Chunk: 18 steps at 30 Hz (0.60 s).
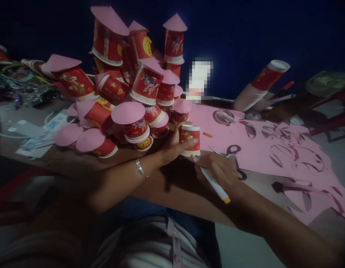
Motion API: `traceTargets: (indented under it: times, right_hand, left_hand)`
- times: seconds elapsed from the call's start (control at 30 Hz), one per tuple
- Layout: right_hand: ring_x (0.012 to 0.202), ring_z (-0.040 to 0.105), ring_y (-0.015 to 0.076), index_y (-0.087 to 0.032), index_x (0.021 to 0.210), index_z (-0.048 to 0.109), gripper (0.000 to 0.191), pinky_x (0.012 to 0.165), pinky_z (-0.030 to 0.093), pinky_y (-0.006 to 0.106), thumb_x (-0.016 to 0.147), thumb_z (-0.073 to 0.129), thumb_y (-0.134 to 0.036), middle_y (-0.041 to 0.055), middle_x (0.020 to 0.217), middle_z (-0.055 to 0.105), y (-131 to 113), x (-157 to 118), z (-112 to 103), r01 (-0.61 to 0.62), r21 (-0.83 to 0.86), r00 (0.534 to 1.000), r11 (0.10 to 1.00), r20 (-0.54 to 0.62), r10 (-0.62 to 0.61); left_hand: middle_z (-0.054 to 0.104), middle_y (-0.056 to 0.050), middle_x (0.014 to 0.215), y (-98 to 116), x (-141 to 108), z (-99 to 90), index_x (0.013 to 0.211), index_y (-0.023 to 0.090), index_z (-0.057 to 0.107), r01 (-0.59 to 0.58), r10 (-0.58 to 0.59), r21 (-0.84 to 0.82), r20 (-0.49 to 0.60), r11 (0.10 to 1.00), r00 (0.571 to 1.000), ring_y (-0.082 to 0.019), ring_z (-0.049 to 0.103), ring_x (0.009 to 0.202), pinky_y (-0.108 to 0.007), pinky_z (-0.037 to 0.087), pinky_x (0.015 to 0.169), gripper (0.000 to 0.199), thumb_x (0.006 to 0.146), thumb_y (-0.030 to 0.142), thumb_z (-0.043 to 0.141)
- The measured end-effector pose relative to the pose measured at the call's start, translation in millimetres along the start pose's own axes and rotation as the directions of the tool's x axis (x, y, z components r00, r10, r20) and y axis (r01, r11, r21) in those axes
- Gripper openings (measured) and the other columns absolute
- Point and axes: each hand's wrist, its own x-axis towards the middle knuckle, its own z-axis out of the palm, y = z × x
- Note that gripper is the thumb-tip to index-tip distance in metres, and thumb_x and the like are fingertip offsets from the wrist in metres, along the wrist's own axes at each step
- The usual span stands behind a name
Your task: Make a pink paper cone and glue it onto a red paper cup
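Upright in my left hand [176, 145] is a red patterned paper cup [190, 138] with a white rim, the fingers wrapped round its side. A silver bracelet circles the left wrist. My right hand [218, 169] grips a white marker [215, 185] with an orange end that points down toward me. The marker's other end is at the cup's lower edge. Beside the right hand, partly behind it, lie black-handled scissors [233, 150]. A small orange cap [208, 134] rests on pink paper [259, 149] just right of the cup.
Many red cups with pink cone tops [128, 113] are piled at the left and centre back. A tall stack of cups [263, 83] leans at the back right. Paper scraps [297, 149] litter the right side. A white power strip [29, 128] and cables lie at the left.
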Motion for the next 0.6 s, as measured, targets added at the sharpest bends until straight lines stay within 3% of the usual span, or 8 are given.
traceTargets:
  times: [0.27,0.6]
  right_hand:
    - [0.061,0.067,0.0163,-0.018,0.099,0.062,0.024,0.056,0.055,0.03,0.084,0.071,-0.002,0.0001,0.073,0.069,-3.9,0.4,-2.9,0.029,0.032,1.0,0.999,-0.008,-0.029]
    - [0.064,0.066,0.0154,-0.019,0.101,0.062,0.024,0.058,0.054,0.029,0.086,0.072,-0.003,-0.0002,0.073,0.069,-2.1,-0.3,-1.6,0.03,0.006,0.999,1.0,-0.011,-0.03]
  left_hand:
    - [0.062,-0.009,0.127,0.5,-0.7,1.2,0.135,0.027,0.045,0.078,-0.079,-0.056,-0.01,0.995,0.997,-0.025,0.064,0.111,-0.047,0.053,0.098,0.068,0.08,0.041,0.084]
    - [0.062,-0.007,0.124,0.5,-1.3,-1.3,0.148,0.03,0.046,0.045,-0.044,-0.035,0.014,0.998,0.999,-0.027,0.061,0.111,-0.05,0.052,0.102,0.069,0.085,0.043,0.072]
